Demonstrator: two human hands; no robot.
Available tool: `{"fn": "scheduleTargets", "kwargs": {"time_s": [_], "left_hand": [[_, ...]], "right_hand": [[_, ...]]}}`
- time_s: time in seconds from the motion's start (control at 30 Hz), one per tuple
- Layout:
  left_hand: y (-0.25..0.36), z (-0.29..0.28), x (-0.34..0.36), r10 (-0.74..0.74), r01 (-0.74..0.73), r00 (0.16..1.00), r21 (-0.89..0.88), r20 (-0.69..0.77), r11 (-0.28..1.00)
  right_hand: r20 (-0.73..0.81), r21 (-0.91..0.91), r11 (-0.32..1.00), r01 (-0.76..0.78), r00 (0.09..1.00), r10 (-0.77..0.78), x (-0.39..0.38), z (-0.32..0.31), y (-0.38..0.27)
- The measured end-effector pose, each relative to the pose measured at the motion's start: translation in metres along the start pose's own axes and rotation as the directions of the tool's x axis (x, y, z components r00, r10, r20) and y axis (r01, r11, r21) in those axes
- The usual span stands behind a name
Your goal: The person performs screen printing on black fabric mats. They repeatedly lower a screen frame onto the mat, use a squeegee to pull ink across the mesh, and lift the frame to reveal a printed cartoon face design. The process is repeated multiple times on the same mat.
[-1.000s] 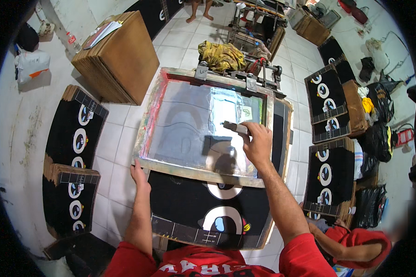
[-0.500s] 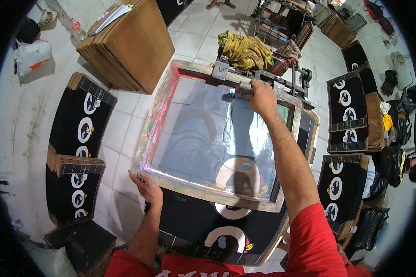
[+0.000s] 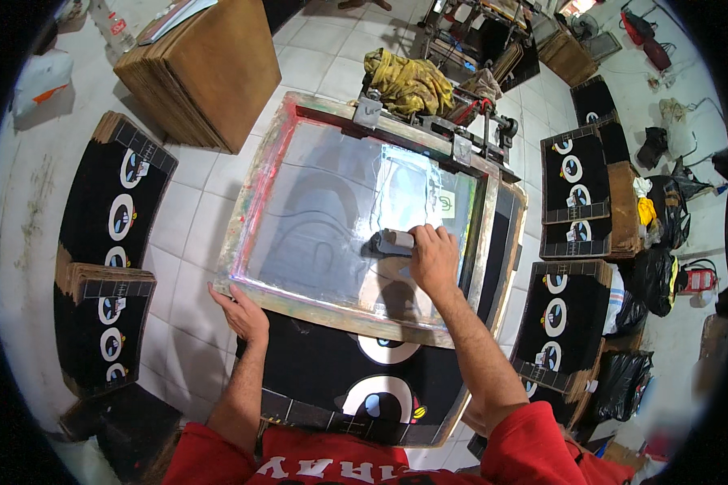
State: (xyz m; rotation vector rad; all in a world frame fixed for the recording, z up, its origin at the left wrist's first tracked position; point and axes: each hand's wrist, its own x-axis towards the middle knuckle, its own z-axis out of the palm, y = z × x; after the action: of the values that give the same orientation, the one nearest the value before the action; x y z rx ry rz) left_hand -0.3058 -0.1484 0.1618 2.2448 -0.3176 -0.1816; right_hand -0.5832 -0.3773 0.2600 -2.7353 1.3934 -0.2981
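My right hand [image 3: 433, 260] is closed around a short squeegee [image 3: 398, 239], which presses on the mesh of a wooden-framed printing screen [image 3: 315, 194] at its middle right. My left hand [image 3: 244, 317] is at the frame's near left corner, fingers apart and touching the wood. Beneath the screen lies a black board [image 3: 307, 364] printed with white rings and a small red and yellow mark; its near part sticks out toward me. Through the translucent mesh, more of the print shows faintly. The squeegee's blade edge is hidden by glare and shadow.
Metal hinge clamps [image 3: 368, 113] hold the screen's far side, with a yellow stained cloth [image 3: 408, 82] behind them. Stacks of brown boards [image 3: 210, 73] stand far left. Printed black boards [image 3: 121, 202] lean on the left and others [image 3: 574, 170] on the right, near black plastic bags [image 3: 623, 384].
My right hand has drawn the squeegee from the screen's far edge toward me, to mid-mesh. My left hand stays at the near left corner. The whole view has shifted slightly.
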Motion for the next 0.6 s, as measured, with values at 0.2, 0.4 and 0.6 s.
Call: {"fn": "scheduleTargets", "kwargs": {"time_s": [0.2, 0.4, 0.6], "left_hand": [[-0.001, -0.002, 0.001, -0.007, 0.010, 0.999, -0.089, 0.038, 0.996], [-0.010, 0.002, 0.000, -0.005, 0.006, 1.000, -0.157, 0.007, 0.988], [-0.015, 0.000, -0.006, 0.162, -0.168, 0.986, -0.411, -0.048, 0.896]], "right_hand": [[-0.042, 0.027, 0.999, 0.028, 0.999, -0.026, -0.010, 0.000, -0.002], [-0.071, -0.016, 1.000, 0.020, 0.997, -0.021, -0.024, 0.000, -0.012], [0.009, 0.045, 0.999, -0.025, 1.000, 0.025, 0.022, -0.020, 0.006]]}}
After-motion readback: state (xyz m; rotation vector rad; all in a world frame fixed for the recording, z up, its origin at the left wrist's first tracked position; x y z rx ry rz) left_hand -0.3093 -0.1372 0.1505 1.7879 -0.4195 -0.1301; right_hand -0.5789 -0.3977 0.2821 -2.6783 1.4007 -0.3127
